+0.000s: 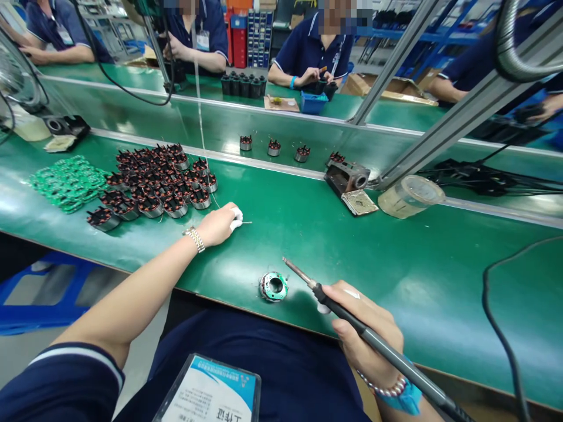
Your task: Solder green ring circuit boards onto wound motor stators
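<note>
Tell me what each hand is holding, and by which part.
The right hand holds a soldering iron by the front of its dark handle, behind the metal shaft. The left hand pinches a thin wire near its free end.

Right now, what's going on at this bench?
The person's right grip holds a soldering iron, its tip apart from a lone ring-shaped part topped with green, near the front edge of the bench. The left grip pinches a thin wire. Copper-wound parts stand grouped farther left, beside stacked green boards.
</note>
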A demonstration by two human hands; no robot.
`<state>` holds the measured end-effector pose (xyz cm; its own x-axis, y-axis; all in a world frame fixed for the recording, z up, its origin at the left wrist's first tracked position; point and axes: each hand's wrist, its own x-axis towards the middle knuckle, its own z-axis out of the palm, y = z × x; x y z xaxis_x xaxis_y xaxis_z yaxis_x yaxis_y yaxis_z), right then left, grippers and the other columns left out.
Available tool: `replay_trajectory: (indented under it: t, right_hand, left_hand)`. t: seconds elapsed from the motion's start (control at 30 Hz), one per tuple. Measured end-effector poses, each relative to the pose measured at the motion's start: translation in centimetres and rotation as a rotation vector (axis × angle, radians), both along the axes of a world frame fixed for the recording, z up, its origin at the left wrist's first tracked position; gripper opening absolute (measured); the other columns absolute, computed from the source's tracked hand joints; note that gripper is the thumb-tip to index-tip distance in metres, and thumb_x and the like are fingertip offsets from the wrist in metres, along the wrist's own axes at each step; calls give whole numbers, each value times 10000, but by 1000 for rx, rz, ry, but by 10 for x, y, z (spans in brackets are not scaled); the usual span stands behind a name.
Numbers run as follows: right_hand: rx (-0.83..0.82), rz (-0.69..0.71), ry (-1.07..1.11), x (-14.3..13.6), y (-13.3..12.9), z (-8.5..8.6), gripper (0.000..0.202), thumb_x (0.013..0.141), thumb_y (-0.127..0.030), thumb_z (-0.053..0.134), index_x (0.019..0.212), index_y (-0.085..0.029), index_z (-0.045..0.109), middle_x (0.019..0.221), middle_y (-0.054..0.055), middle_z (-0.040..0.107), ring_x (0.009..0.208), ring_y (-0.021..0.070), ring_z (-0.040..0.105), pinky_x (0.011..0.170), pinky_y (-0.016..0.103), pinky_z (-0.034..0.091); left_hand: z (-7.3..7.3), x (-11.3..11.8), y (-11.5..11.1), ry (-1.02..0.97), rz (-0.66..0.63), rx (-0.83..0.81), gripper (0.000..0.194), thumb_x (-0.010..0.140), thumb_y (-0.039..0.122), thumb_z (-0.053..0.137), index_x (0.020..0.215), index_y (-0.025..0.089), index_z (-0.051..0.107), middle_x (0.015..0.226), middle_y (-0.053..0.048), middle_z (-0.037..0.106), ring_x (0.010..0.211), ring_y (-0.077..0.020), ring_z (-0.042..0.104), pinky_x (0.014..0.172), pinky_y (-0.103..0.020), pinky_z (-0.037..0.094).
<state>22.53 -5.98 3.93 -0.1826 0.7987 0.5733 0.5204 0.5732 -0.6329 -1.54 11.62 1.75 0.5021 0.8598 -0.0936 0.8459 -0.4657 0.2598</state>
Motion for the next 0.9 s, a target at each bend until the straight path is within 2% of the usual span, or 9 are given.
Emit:
replay_trajectory:
  t: [0.07,0.2,0.3,0.47,0.9]
  right_hand:
    - [9,35,2,2,-2,0,279,868,-307,455,1088,-184,577,701,59,605,654,175,580,550,304,493]
    - [13,54,46,4,-4,1,238,839,-243,481,1037,-181,598,662,52,583,609,167,555,501,297,472]
    - [-1,64,76,2,-4,2,236,799,-175,498,1008,-181,608,632,44,579,584,163,546,488,294,467]
    - [-35,104,64,-4,-3,7,249,737,-88,506,931,-179,631,602,36,593,550,156,553,482,287,475]
    - [-66,142,-5,-11,-1,4,206,741,-101,491,865,-166,642,528,15,541,511,139,515,464,269,449]
  left_hand:
    - [5,2,-25,-97,-61,-34,152,844,246,421,827,178,556,798,-21,573,692,-155,544,648,-259,394]
    - [15,4,-79,-349,-176,-106,162,850,266,405,789,182,528,718,-10,529,606,-127,474,590,-240,361]
    - [16,3,-101,-431,-243,-214,158,852,246,397,753,176,499,673,-1,485,581,-117,442,565,-228,349]
    - [14,-2,-104,-441,-238,-255,142,844,249,414,744,178,486,677,7,466,563,-108,419,546,-223,338]
    - [16,2,-102,-414,-252,-244,143,831,240,407,739,175,495,697,-4,470,575,-114,408,554,-236,340]
